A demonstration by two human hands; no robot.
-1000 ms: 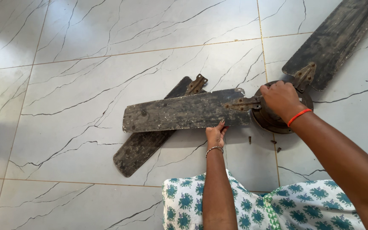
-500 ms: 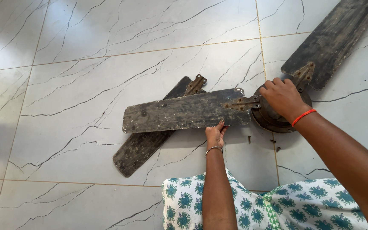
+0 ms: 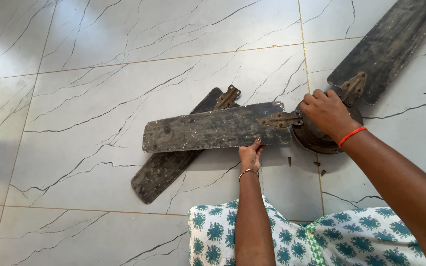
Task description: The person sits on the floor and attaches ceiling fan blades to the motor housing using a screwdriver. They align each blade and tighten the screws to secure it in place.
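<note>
A dirty dark ceiling fan lies on the tiled floor. My left hand [image 3: 250, 154] grips the near edge of the middle fan blade [image 3: 213, 129], holding it a little off the floor. My right hand [image 3: 327, 113] rests on top of the round fan motor hub [image 3: 311, 137], fingers curled over it. The blade's rusty bracket [image 3: 282, 119] meets the hub. A loose second blade [image 3: 173, 162] lies under the first, bracket end pointing up and away. A third blade [image 3: 385, 47] stretches from the hub to the upper right.
Several small dark screws [image 3: 316, 165] lie on the white marble-pattern floor tiles [image 3: 89, 98] just below the hub. My green-patterned white garment [image 3: 292, 236] fills the bottom of the view.
My right hand has shifted slightly on the hub. The middle blade and my left hand stay almost where they were.
</note>
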